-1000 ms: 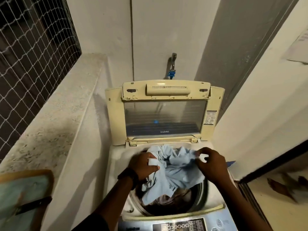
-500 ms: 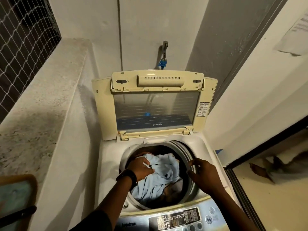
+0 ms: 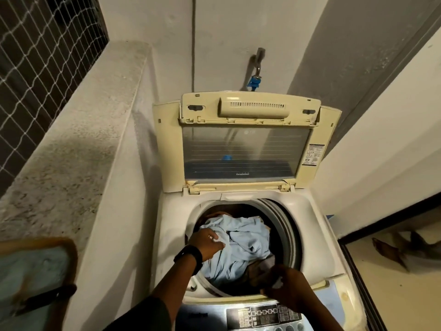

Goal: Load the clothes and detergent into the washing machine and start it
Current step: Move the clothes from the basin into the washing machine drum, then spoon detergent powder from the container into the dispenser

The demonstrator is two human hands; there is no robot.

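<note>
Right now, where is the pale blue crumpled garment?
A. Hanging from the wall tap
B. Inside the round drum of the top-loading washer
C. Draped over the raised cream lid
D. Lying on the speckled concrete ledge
B: the pale blue crumpled garment lies down inside the round drum of the top-loading washer, below its rim, with the left hand pressing on it; the raised cream lid stands bare behind.

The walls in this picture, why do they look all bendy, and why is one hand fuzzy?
Head view: the wide-angle lens bows straight wall edges near the frame's sides. Head view: the right hand at the drum's front rim is smeared by motion blur, while the left hand on the light blue cloth looks sharper. Head view: the light is dim and yellowish.
</note>
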